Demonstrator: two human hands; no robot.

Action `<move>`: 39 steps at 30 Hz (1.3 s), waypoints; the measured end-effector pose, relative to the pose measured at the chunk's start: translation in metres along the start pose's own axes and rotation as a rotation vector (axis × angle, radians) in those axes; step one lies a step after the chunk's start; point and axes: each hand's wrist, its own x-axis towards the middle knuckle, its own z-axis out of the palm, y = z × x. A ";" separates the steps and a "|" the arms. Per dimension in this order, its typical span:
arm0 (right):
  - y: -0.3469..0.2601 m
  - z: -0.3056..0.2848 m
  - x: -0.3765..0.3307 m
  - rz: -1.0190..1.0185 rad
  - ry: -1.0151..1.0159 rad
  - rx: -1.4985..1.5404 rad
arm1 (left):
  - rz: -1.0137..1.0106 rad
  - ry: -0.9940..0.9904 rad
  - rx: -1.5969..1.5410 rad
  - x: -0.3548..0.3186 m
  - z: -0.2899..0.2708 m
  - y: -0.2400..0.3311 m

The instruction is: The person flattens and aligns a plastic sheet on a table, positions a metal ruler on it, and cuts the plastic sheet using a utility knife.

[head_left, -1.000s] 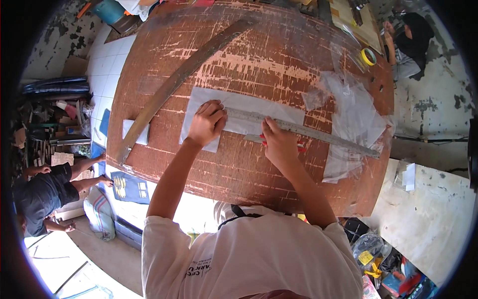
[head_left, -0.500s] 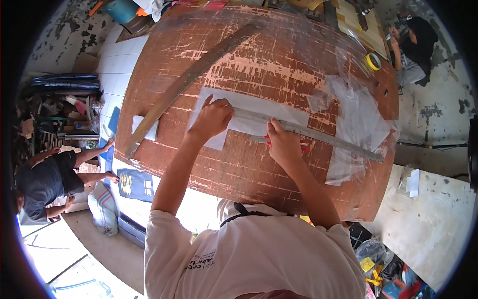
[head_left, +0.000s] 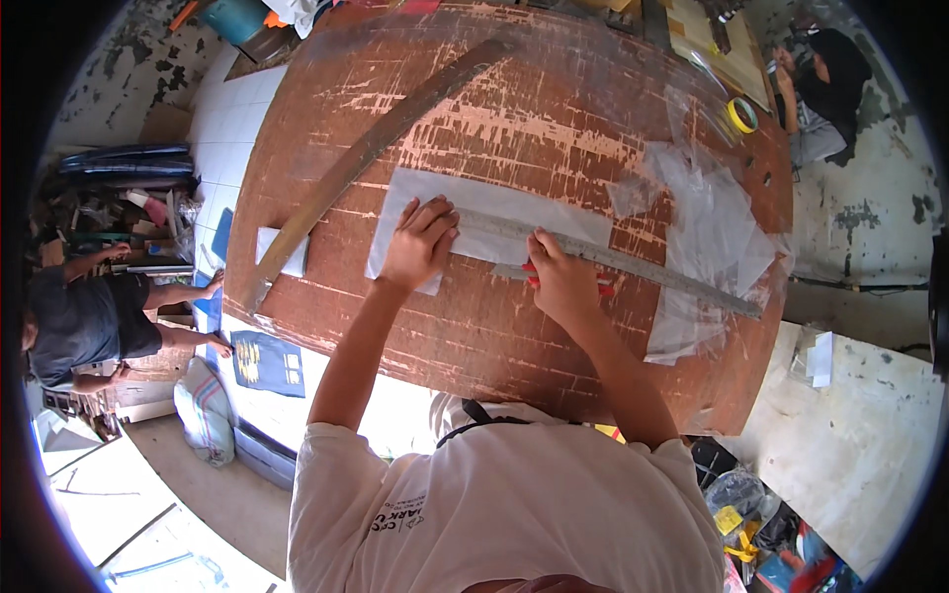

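A long grey metal ruler (head_left: 652, 265) lies aslant over a white translucent sheet (head_left: 534, 209) on the worn brown tabletop (head_left: 474, 351). Over the sheet's left part lies my left hand (head_left: 420, 245), fingers a little apart and pressing down at the ruler's left end, which the hand hides. My right hand (head_left: 565, 285) is closed on a red-handled tool (head_left: 606, 286) just below the ruler's middle. A flat grey end of this tool sticks out to the left; the hand covers too much to tell its kind. The right thumb side touches the ruler's edge.
A long wooden strip (head_left: 366, 158) crosses the table's left side over a small white square (head_left: 285, 251). Crumpled clear plastic (head_left: 707, 237) lies at the right, with a yellow tape roll (head_left: 741, 116) beyond. One person (head_left: 89, 321) is at left, another (head_left: 833, 94) at far right.
My left hand has turned slightly; its raised finger has come down beside the others. The sheet's left end looks slightly shifted left. My right hand has hardly moved. The person at left has shifted.
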 end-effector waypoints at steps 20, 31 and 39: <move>0.138 -0.067 -0.054 -0.154 -0.055 -0.021 | -0.039 -0.041 -0.033 -0.001 -0.004 -0.002; 0.123 -0.062 -0.050 -0.173 -0.071 0.004 | -0.056 -0.053 -0.034 -0.002 -0.005 -0.003; 0.129 -0.054 -0.048 -0.143 -0.082 0.009 | -0.075 -0.069 -0.018 -0.001 -0.005 -0.003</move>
